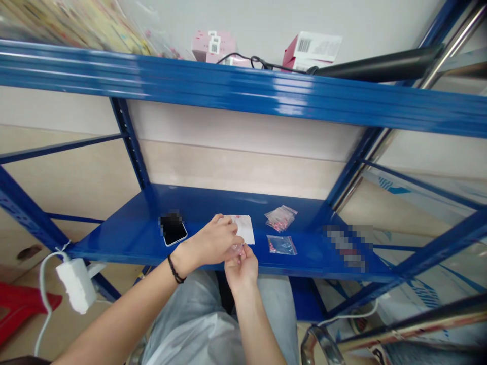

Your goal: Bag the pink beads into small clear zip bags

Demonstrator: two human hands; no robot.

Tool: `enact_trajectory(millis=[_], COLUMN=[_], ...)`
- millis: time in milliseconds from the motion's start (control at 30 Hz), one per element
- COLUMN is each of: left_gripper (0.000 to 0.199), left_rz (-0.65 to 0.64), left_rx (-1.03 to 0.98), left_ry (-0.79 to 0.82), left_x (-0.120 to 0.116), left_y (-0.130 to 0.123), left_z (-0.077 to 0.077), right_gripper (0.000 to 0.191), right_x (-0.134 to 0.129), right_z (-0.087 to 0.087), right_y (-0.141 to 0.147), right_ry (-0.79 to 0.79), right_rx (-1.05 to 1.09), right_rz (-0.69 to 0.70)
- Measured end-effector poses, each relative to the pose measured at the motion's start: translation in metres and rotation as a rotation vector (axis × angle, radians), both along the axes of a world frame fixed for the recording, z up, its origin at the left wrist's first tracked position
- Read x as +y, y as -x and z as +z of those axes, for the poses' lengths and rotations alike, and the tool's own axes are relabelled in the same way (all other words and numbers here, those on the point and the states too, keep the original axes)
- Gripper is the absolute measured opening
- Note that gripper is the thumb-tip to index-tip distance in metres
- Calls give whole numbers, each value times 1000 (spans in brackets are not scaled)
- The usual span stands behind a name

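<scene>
My left hand (218,238), with a dark band at the wrist, is closed on a small clear plastic bag (235,250) near the shelf's front edge. Just below and to the right, my right hand (242,266) is closed on the lower part of the same bag, its palm turned up. A white paper (245,229) lies behind my hands, partly covered by my left fingers. Right of it are a pile of clear bags with pink pieces (281,218) and a single such bag (281,245) lying flat.
A phone (174,230) lies on the blue shelf (205,199) at the left. A blue beam (228,86) crosses above, with pink boxes (216,44) behind it. A white power strip (76,285) hangs at the lower left.
</scene>
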State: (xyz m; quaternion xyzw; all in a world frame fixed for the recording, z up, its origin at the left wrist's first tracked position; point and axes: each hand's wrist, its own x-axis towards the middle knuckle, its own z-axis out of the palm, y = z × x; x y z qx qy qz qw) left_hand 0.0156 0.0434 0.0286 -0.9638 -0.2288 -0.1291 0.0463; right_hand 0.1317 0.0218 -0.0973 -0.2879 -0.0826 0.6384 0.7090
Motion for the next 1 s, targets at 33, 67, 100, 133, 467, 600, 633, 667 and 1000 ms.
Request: enact_trajectory(millis=[33, 67, 100, 133, 467, 600, 633, 667, 1000], left_gripper=[21, 27, 33, 39, 48, 51, 52, 52, 73], left_rz=[-4, -7, -9, -3, 656, 648, 642, 635, 600], left_rx=[-49, -104, -158, -215, -180, -104, -87, -70, -32], left_ry=[44, 98, 158, 216, 309, 325, 332, 341, 426], left_x=[7, 15, 26, 38, 172, 199, 204, 207, 213], left_y=[5, 12, 18, 25, 46, 46, 47, 48, 61], left_z=[0, -2, -5, -10, -84, -84, -83, -82, -82], right_gripper=[18, 19, 21, 22, 36, 42, 41, 39, 25], right_x=[1, 3, 6, 10, 101, 130, 134, 137, 123], right_z=[1, 3, 6, 10, 39, 34, 31, 28, 3], right_y=[-3, -7, -12, -19, -69, -57, -53, -50, -28], right_ry=[57, 103, 130, 130, 61, 31, 19, 6, -201], right_rx=[62, 97, 82, 7, -898, -1376, -1499, -1616, -2302], right_rz=[-29, -57, -84, -105, 62, 111, 115, 118, 181])
